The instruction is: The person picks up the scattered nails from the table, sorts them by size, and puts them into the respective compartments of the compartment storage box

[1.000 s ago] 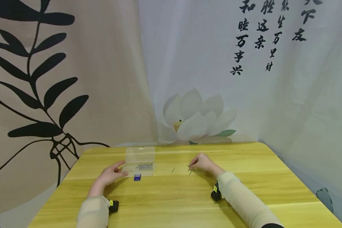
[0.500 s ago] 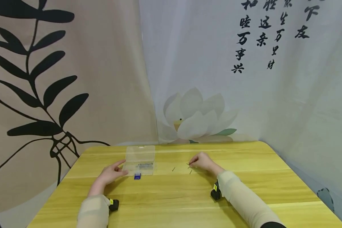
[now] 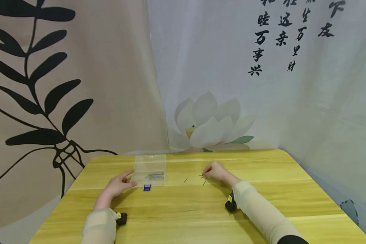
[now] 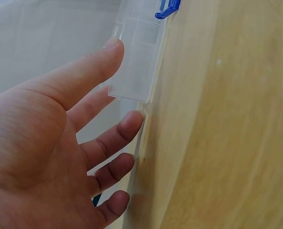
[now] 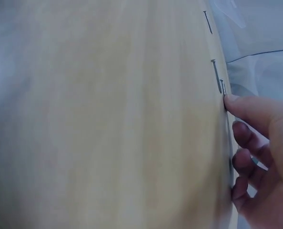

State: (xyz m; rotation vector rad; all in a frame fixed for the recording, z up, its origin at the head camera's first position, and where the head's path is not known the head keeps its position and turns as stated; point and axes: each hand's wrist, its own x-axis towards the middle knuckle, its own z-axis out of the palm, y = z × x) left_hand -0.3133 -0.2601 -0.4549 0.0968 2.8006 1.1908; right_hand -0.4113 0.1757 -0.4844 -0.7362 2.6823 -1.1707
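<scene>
A clear plastic box (image 3: 140,179) lies with its lid (image 3: 150,163) raised and a blue latch (image 3: 147,187) at its front. Several thin metal pieces (image 3: 155,176) lie inside. My left hand (image 3: 119,185) holds the box's left end between thumb and index finger, the other fingers loosely bent beside it. To the right of the box, my right hand (image 3: 216,170) pinches a small nail (image 5: 223,87) low over the table. Two more nails lie nearby: one close to the fingertips (image 5: 229,98), a loose nail (image 5: 216,76), and farther off another nail (image 5: 207,22).
The wooden table (image 3: 177,213) has its back edge just behind the box. A printed cloth (image 3: 125,84) with leaves, a lotus and dark characters hangs behind it. Black wrist cameras (image 3: 121,219) sit below both hands.
The right fingertips shift slightly at the nails, and the pinched nail's angle changes a little. My left hand stays at the box. The head view tilts slightly downward.
</scene>
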